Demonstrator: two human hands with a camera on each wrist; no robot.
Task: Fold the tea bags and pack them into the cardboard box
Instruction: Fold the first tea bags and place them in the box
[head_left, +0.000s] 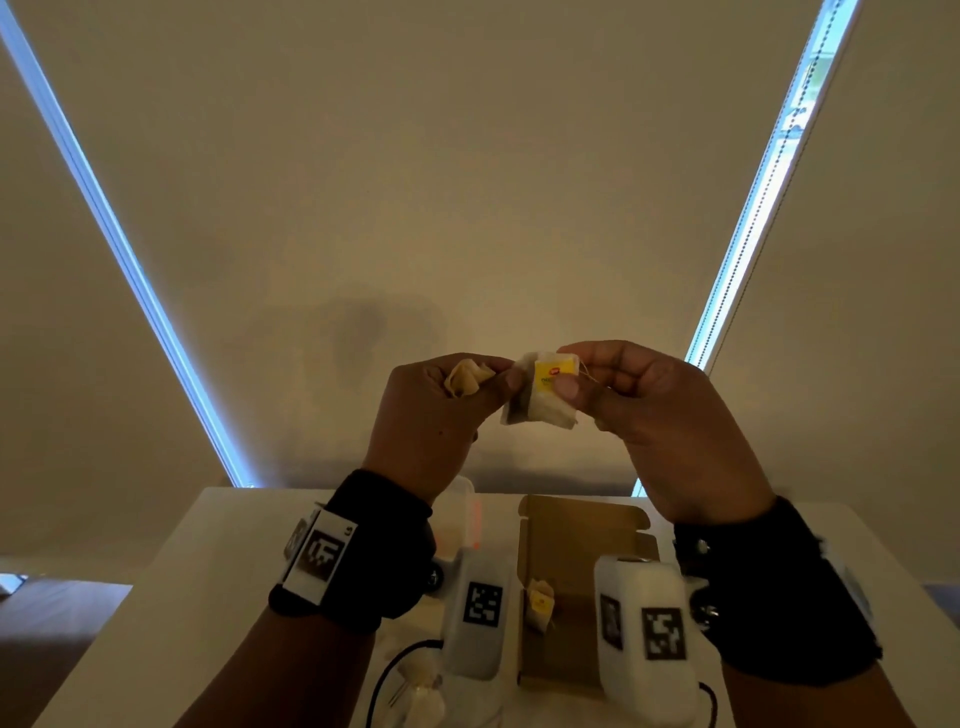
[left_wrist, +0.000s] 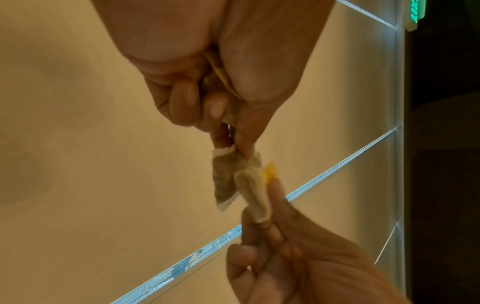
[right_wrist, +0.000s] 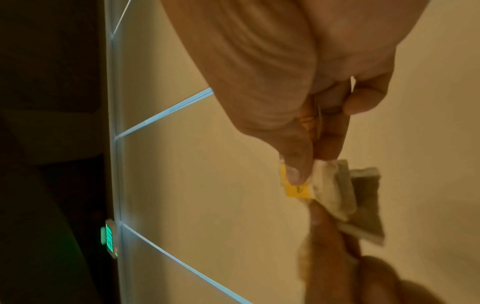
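Note:
Both hands are raised above the table and hold one tea bag between them. My left hand pinches its left edge, and a crumpled tan piece sits tucked in the same hand's curled fingers. My right hand pinches the yellow tag against the bag, with the string looped by its fingers. In the left wrist view the tea bag hangs partly folded. In the right wrist view the thumb presses on the yellow tag. The open cardboard box lies on the table below, with one tea bag inside.
On the white table, loose tea bags lie at the near left beside a black cable. A clear plastic container stands left of the box. Window blinds fill the background.

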